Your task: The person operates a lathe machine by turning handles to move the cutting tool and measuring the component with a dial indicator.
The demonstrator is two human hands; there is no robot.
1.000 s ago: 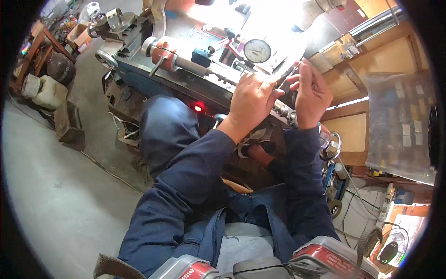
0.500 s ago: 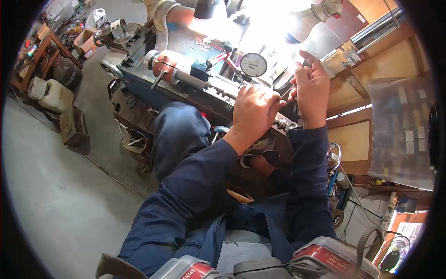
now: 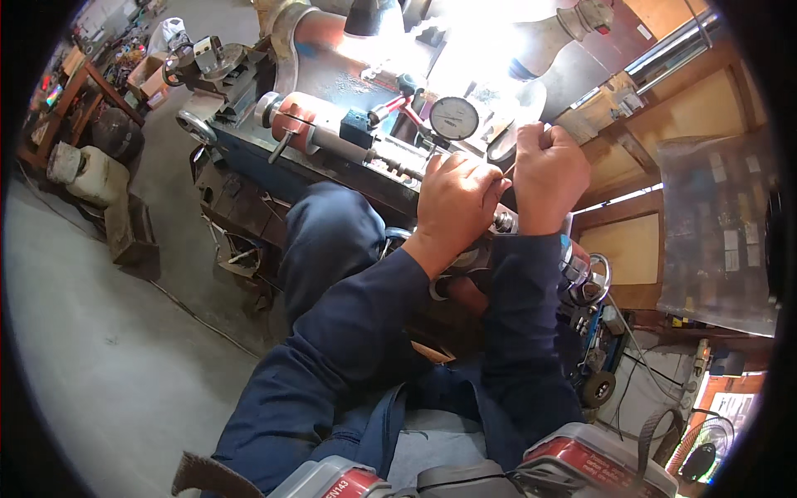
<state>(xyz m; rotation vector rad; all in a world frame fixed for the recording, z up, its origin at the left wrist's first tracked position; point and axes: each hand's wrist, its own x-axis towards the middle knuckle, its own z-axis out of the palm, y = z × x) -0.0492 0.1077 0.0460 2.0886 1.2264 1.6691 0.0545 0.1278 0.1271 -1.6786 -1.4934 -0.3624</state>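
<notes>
Left grip (image 3: 457, 199): pinched narrow; right grip (image 3: 550, 178): curled tight; both contents unclear. Gauge (image 3: 453, 118) beyond left grip, dial up, presumably for reading.

- The metal shaft (image 3: 394, 166), along the near edge of the machine bed (image 3: 257, 155), is partly hidden behind the left hand (image 3: 457, 197).
- The right hand (image 3: 550, 176) is curled with its fingertips out of sight; what it may hold cannot be told.
- Marks on the dial gauge (image 3: 453, 118) are too small to read.
- Glare whites out things toward the machine bed's far edge.
- Things behind the plastic sheet (image 3: 718, 236) are blurred.
- The picture's lower edge cuts off the mask (image 3: 585, 456).
</notes>
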